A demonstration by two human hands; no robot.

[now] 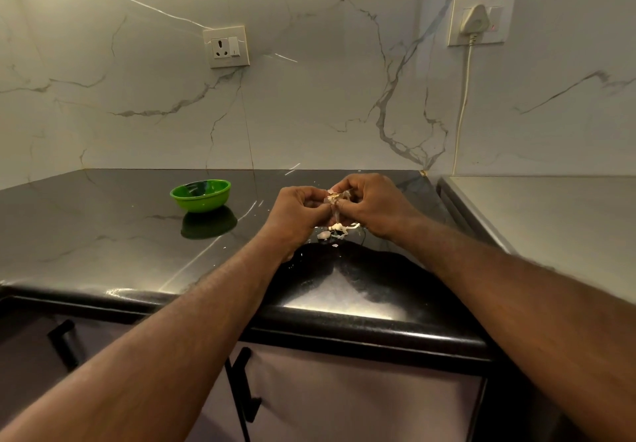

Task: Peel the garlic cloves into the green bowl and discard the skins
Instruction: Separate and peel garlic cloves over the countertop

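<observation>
Pale papery garlic clove (335, 198), pinched between curled fingers of left hand (298, 216) and right hand (373, 206); loose white skins (339, 230) directly beneath fingers; round green plastic bowl (200, 195) well left of them on black countertop (103, 235).

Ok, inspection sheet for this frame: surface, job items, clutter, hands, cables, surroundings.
Surface: black glossy countertop, white flecks near the hands.
Job's things: green bowl upright, left of the hands, contents unclear; garlic clove held above the counter.
Clutter: garlic skins on the counter under the hands.
Grippers: left hand and right hand both pinch the garlic clove.
Cables: white cable runs down the wall from a plug.
Surroundings: marble wall, unused socket, cabinet handles below.
</observation>
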